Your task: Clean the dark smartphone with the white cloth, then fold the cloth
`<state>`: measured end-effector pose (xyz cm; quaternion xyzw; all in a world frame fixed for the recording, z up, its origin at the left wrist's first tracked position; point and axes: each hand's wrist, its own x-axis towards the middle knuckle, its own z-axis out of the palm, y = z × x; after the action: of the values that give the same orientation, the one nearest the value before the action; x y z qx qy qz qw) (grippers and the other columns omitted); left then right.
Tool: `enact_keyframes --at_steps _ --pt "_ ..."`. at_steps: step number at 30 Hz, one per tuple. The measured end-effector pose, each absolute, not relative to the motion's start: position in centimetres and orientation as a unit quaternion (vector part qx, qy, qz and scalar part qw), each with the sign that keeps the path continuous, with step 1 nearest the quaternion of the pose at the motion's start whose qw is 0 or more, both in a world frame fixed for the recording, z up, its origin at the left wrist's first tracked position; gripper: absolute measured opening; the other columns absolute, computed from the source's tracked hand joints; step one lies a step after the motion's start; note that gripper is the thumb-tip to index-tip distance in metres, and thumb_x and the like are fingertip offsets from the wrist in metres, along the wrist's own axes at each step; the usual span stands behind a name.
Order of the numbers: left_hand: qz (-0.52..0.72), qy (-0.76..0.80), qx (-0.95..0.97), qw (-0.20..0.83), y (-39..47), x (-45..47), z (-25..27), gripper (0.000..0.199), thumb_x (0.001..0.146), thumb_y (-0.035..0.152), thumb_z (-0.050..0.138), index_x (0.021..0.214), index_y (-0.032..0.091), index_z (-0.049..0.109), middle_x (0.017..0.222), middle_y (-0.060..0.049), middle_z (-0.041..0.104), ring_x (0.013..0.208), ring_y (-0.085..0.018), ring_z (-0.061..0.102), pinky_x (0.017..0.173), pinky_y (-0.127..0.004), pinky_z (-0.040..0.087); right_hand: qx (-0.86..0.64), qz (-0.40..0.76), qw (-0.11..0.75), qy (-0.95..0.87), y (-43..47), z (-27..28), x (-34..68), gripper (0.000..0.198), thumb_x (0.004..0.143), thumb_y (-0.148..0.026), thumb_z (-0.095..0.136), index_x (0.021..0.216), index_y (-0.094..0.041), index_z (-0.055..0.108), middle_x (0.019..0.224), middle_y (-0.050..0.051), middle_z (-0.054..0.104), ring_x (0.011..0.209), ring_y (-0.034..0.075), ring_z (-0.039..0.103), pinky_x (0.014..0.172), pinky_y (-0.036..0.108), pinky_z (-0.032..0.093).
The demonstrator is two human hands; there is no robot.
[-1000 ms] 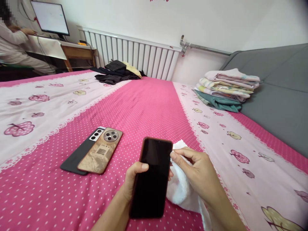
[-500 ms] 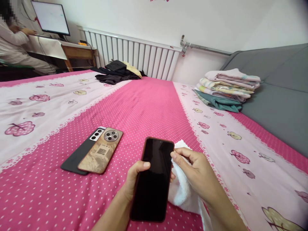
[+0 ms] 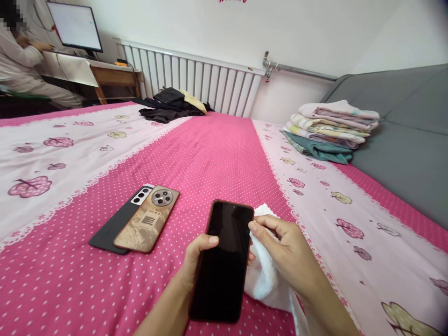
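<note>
A dark-screened smartphone point(image 3: 224, 275) with a reddish-brown case edge is in my left hand point(image 3: 193, 254), thumb over its left side and fingertips showing at the right edge. My right hand point(image 3: 285, 245) is closed on a white fluffy cloth point(image 3: 261, 280), thumb and fingers pinched at the phone's upper right edge. Part of the cloth hangs below that hand, behind the phone. To the left, a gold phone point(image 3: 143, 228) lies back up, partly over a dark grey phone point(image 3: 110, 228); both show their camera lenses.
The pink dotted bedspread point(image 3: 224, 154) lies under everything. Folded fabrics point(image 3: 329, 126) are stacked at right by a grey headboard point(image 3: 406, 126). Dark clothes point(image 3: 171, 105) lie near the radiator point(image 3: 196, 74). At far left a person sits by a desk with a monitor point(image 3: 75, 25).
</note>
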<state>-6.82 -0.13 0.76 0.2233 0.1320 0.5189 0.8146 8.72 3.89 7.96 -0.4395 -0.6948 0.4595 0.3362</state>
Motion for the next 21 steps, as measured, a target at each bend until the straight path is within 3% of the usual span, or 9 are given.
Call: enact_keyframes --at_steps 21 --pt "0.516 0.119 0.213 0.821 -0.12 -6.84 0.65 0.054 0.074 0.043 0.049 0.105 0.002 0.064 0.091 -0.015 0.071 0.077 -0.020 0.065 0.070 -0.026 0.045 -0.440 0.440 0.331 -0.710 3.92 7.69 8.92 0.030 0.086 -0.041 0.047 0.071 -0.017 0.058 0.063 0.000 0.058 0.059 0.016 0.059 0.061 0.029 0.044"
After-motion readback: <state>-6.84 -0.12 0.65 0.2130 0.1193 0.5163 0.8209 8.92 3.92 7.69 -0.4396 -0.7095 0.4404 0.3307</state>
